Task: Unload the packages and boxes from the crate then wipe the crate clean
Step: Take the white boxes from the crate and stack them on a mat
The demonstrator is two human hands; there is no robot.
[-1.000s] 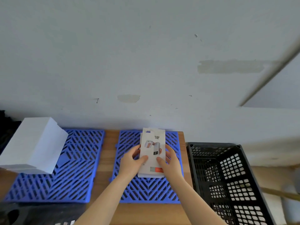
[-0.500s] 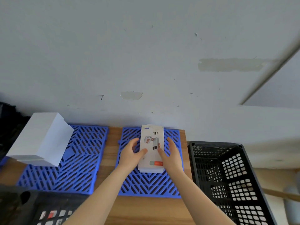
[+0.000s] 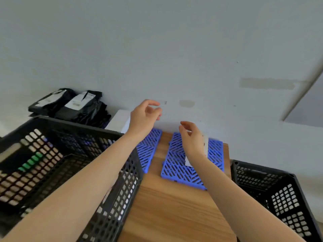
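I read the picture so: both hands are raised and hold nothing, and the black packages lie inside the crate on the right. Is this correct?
Not quite. The head view shows the black packages lying outside any crate, by the wall behind the left crate, not in the right crate. The left hand and right hand are indeed raised and hold nothing.

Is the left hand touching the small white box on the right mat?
Apart. Head view: left hand is raised; clear gap to small white box behind right hand.
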